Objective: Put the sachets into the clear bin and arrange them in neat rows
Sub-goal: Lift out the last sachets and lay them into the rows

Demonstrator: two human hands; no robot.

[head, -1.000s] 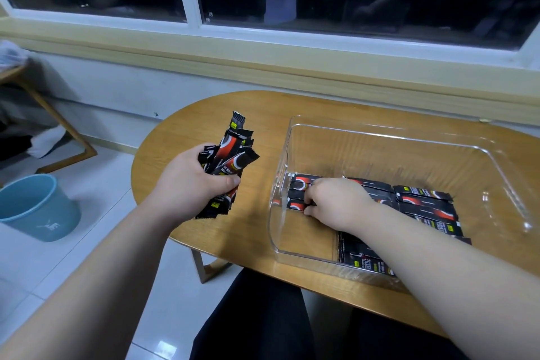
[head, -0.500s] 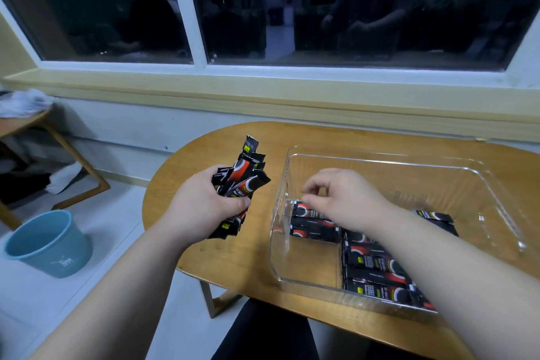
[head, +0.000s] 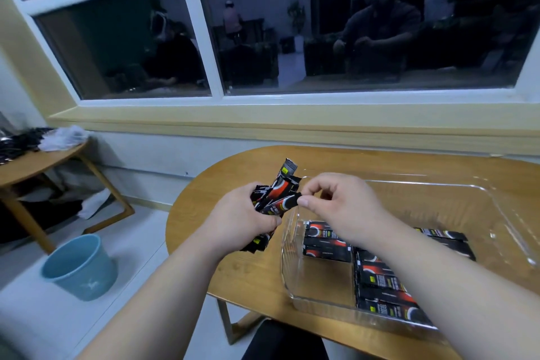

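The left hand (head: pixel 239 221) is gripping a fanned bundle of black-and-red foil sachets (head: pixel 273 188). Its fingers are curling round the lower half while the tops are sticking up over the rounded light wooden table (head: pixel 228 275), just left of the bin.

The right hand (head: pixel 346 207) is hovering above the left end of the clear rectangular plastic bin (head: pixel 496 210). Thumb and forefinger are pinching the end of one sachet (head: pixel 285 203) that is poking out of the bundle, and the other fingers are curling loosely behind. So both hands are meeting on that single sachet, right over the bin's left wall.

Down on the bin floor, flat sachets (head: pixel 327 245) are lying in rows. Three are sitting one behind another at the left end, a nearer run is lining up along the front wall, and a couple more are showing past the right forearm, which is hiding whatever is lying beneath it.

Off to the left, a pale blue plastic bucket (head: pixel 79 267) is standing on the white floor. A second wooden side table (head: pixel 35 161) is carrying a heap of white and dark items too blurred to make out. A dark window (head: pixel 263 38) is running along the wall behind.
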